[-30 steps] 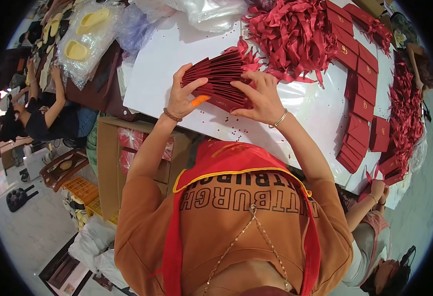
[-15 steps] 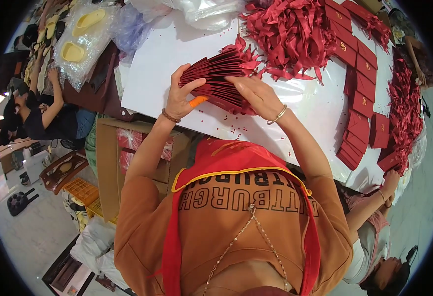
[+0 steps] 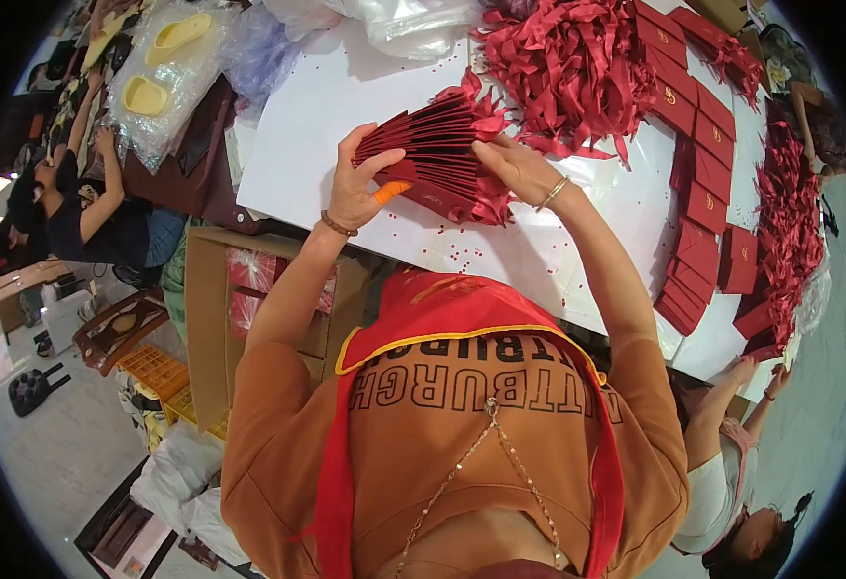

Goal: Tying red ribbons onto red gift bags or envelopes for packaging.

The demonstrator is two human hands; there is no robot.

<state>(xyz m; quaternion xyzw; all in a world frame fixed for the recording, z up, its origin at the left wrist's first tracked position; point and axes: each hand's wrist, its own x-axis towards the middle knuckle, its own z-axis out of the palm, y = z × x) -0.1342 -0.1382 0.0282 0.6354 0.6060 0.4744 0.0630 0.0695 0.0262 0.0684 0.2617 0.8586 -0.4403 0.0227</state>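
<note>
A fanned stack of dark red envelopes with red ribbon ends (image 3: 439, 154) is held over the white table (image 3: 346, 106). My left hand (image 3: 357, 188), with an orange rubber tip on the thumb and a bracelet at the wrist, grips the stack's near left end. From the right side, my right hand (image 3: 519, 172) holds the same stack, fingers spread along its edge. Behind the stack lies a big heap of loose red ribbons (image 3: 568, 63).
Rows of red envelopes (image 3: 698, 193) line the table's right side, with more ribbons (image 3: 790, 212) beyond. Clear plastic bags (image 3: 167, 82) holding yellow trays lie at the left end. A cardboard box (image 3: 220, 318) stands below the table edge. Other people sit at left (image 3: 95, 207) and lower right (image 3: 732, 463).
The stack has been lifted and tilted, now fanned wider. My left thumb has shifted along the stack's near edge; my right hand has moved onto its right end.
</note>
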